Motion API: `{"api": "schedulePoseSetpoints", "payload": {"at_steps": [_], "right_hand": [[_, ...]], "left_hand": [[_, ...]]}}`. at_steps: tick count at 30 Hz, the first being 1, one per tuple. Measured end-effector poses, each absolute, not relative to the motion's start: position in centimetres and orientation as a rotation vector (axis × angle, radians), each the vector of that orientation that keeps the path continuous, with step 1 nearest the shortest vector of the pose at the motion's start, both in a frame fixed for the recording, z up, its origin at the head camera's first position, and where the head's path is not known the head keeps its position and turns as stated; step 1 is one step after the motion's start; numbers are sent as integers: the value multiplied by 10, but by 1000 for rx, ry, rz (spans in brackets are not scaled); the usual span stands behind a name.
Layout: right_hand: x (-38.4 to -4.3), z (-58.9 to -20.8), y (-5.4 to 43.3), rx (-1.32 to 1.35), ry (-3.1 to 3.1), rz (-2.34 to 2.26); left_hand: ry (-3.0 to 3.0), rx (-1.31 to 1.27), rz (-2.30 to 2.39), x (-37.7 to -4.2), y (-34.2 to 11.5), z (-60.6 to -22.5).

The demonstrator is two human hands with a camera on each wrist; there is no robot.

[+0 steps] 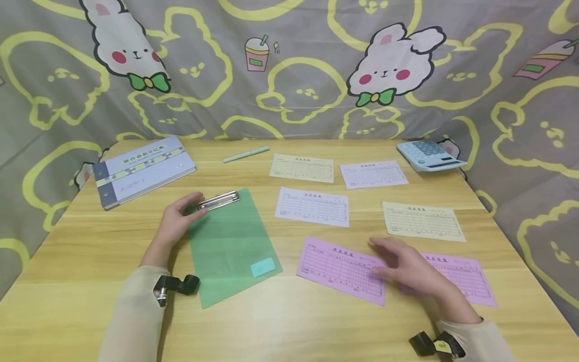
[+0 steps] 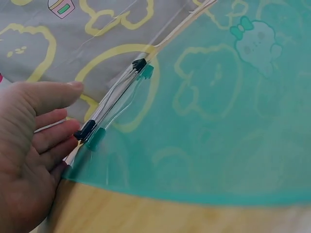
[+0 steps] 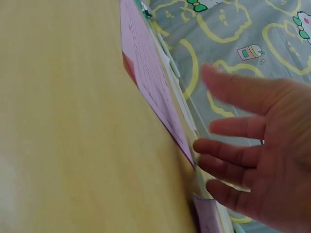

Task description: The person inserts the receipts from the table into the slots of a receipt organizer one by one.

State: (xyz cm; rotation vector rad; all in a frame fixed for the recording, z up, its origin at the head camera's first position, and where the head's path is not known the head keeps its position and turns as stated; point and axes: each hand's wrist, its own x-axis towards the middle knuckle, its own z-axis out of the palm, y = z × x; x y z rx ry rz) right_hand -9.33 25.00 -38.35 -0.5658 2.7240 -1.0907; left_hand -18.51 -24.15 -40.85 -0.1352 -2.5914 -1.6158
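A translucent green clipboard (image 1: pixel 232 246) with a silver metal clip (image 1: pixel 219 200) lies on the table. My left hand (image 1: pixel 182 216) is at its upper left corner, thumb tip close to the clip. Seen from the left wrist, the left hand (image 2: pixel 36 145) has its thumb raised and its fingers beside the clip's edge; whether they touch it I cannot tell. Over two pink receipt slips hovers my right hand (image 1: pixel 409 266), fingers spread loosely and holding nothing. One pink slip (image 1: pixel 336 269) lies to its left; the other pink slip (image 1: pixel 466 279) is partly hidden beneath it.
Farther back lie two white slips (image 1: pixel 312 207) and two yellow slips (image 1: pixel 422 221). A blue-grey ledger book (image 1: pixel 145 171) sits at the back left, a green pen (image 1: pixel 246 154) at the back middle, a light blue calculator (image 1: pixel 429 155) at the back right. A patterned curtain (image 1: pixel 298 65) hangs behind the table.
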Motion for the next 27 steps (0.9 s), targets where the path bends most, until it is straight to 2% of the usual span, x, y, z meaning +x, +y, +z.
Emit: {"api": "schedulePoseSetpoints", "payload": {"at_steps": [6, 12, 19, 27], "right_hand": [[-92, -388, 249, -661, 2847, -958], [-92, -389, 246, -633, 2879, -831], [-90, -386, 242, -558, 2823, -811], [-89, -387, 237, -620, 2833, -835]], "left_hand": [[-2710, -153, -1492, -188, -239, -412], [-2731, -156, -1394, -191, -238, -414], [-2708, -208, -1305, -195, -235, -415], [-2666, -181, -1302, -194, -235, -414]]}}
